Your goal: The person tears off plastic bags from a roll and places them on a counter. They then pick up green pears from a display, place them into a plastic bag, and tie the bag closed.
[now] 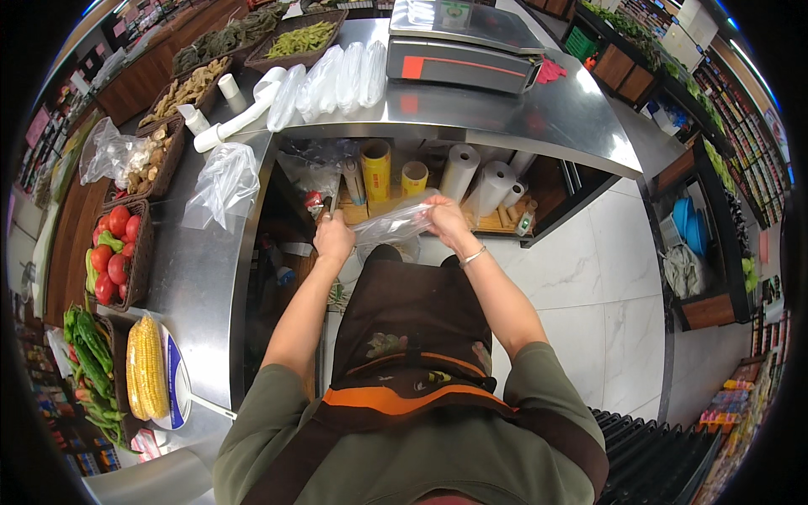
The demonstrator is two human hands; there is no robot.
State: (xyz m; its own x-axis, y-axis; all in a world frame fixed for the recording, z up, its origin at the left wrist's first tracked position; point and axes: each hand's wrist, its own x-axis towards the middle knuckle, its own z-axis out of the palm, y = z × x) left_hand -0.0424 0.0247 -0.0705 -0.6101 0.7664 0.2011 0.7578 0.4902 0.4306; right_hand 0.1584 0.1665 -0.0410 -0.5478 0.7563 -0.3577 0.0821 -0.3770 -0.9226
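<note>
A clear plastic bag (394, 222) is stretched between my hands, above my apron and in front of the open shelf. My right hand (447, 219) pinches its right end; a silver bracelet sits on that wrist. My left hand (334, 237) is closed at its left end, with a small dark-ended tool (329, 205) sticking up from the fist; its kind cannot be told. Behind the hands, the shelf holds yellow cardboard-cored rolls (377, 180) and white plastic bag rolls (460, 169). A crumpled clear bag (228, 180) lies on the steel counter to the left.
A weighing scale (464, 60) and folded bundles of plastic bags (322, 82) are on the steel counter (189, 265). Along its left side are baskets of tomatoes (118, 268) and green peppers (93, 353), plus wrapped corn (147, 369). Black ribbed crates (656, 457) stand at lower right.
</note>
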